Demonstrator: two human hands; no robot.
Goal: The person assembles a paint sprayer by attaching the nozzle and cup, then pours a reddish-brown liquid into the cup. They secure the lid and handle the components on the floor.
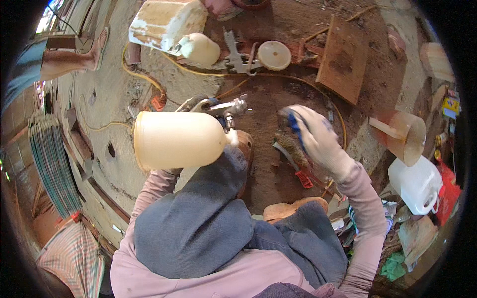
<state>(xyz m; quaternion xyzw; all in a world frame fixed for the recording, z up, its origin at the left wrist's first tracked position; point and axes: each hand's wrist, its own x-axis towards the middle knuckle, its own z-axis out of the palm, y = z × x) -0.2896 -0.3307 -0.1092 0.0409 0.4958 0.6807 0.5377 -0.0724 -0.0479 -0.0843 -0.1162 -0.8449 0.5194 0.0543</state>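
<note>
On the left, a paint spray gun (233, 106) with a large cream plastic cup (181, 140) is held out over my left knee. My left hand (198, 104) grips the gun; the cup hides most of the hand, and only some fingers show beyond it. The gun's metal nozzle points right. My right hand (320, 141) is closed on a small blue item (296, 128), too blurred to name. Below that hand lie a wire brush-like tool (293, 151) and a red-ended piece (303, 179) on the ground.
Ahead lie a paint-stained container (166, 22), a second cream cup (199, 49), a round lid (274, 55) and a wooden board (343, 58). A yellow hose (278, 75) crosses the ground. At right stand a clear jug (405, 136) and a white jerrycan (416, 184). Another person's leg (69, 63) extends from upper left.
</note>
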